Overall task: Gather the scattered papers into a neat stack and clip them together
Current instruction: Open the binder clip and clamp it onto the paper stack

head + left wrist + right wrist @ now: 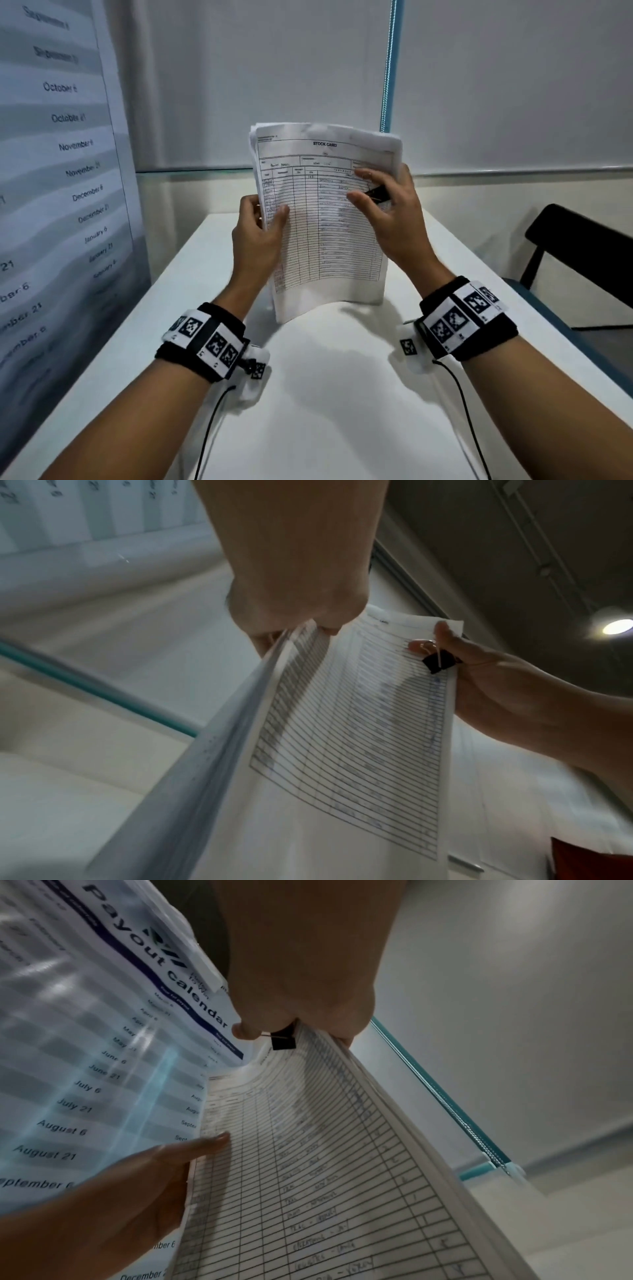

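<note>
A: What lies nearest?

B: Two forearms, each with a black wrist band carrying black-and-white square markers (209,339), reach out over the plain white table (329,394). Thin black cables trail from the bands toward the near edge.

A: And the papers?

B: A thick stack of white printed sheets (325,219), its top page a ruled form headed "STOCK CARD", stands upright in the middle of the table. Its bottom edge rests on the tabletop and the lower part bows slightly. The top edges are not quite even.

A: How does the left hand hold it?

B: The left hand (255,236) grips the stack's left edge, thumb on the front page, fingers curled behind.

A: The right?

B: The right hand (390,212) is at the stack's upper right edge. Its thumb and forefinger pinch a small black binder clip with silver wire handles (439,660) against the front of the page; its other fingers go behind the sheets. I cannot tell whether the clip bites the sheets.

A: What lies beyond?

B: On the left stands a tall white poster listing dates in grey bands (65,164); the right wrist view reads "Payout Calendar". On the right a black chair (579,246) stands beside the table. At the far side hang pale window blinds with a teal vertical strip (390,68) between them.
</note>
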